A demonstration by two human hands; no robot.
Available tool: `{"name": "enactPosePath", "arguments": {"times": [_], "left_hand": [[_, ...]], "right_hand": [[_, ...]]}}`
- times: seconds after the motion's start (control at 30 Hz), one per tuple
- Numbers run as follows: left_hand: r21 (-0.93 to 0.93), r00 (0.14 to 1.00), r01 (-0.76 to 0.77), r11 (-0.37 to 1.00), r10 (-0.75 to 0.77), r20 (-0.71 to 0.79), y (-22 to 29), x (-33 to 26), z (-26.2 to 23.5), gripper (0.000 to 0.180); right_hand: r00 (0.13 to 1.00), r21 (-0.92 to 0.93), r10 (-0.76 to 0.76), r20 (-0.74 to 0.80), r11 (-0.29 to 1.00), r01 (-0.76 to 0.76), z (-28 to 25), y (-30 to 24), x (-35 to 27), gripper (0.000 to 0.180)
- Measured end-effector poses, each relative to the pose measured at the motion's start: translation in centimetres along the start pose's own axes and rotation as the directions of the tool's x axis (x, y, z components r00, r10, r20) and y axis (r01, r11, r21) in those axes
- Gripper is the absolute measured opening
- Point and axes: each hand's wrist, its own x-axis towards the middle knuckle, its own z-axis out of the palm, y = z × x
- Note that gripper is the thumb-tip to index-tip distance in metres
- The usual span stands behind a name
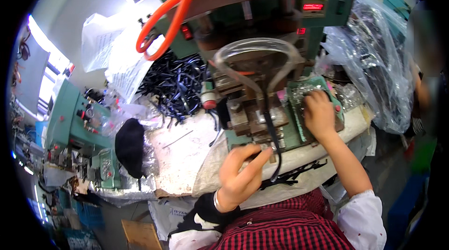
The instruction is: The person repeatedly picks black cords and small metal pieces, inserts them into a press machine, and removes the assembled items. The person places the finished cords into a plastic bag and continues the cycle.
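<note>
Right grip dips into green tray, left grip near fixture

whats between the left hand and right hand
Between left hand and right hand, the head view shows a dark curved strip and the green machine base.

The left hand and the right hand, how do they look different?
The left hand is by the metal fixture, but the right hand is over the green tray.
The left hand has a pale band at its wrist; the right hand's wrist is bare.
A dark cuff sits close behind the left hand, while the right hand's white sleeve is farther back.
Both hands are ungloved.
</note>
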Motion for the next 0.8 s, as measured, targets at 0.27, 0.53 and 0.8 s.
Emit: {"name": "enactPosePath", "arguments": {"times": [0.27, 0.53, 0.8], "left_hand": [[0.493, 0.945, 0.289, 0.821, -0.325, -0.012, -11.5, -1.3, -5.1, 0.013], [0.717, 0.787, 0.389, 0.579, -0.614, 0.069, -20.4, -4.8, -0.3, 0.012], [0.05, 0.685, 0.728, 0.684, -0.719, -0.119, -17.9, -4.0, -8.5, 0.033]], "right_hand": [[0.889, 0.531, 0.455, -0.054, 0.767, -0.361, -1.8, -0.6, -1.5, 0.015], [0.871, 0.569, 0.49, -0.031, 0.725, -0.387, -1.3, -1.2, -1.9, 0.014], [0.86, 0.684, 0.509, 0.017, 0.622, -0.382, -5.3, -1.4, -5.2, 0.013]]}}
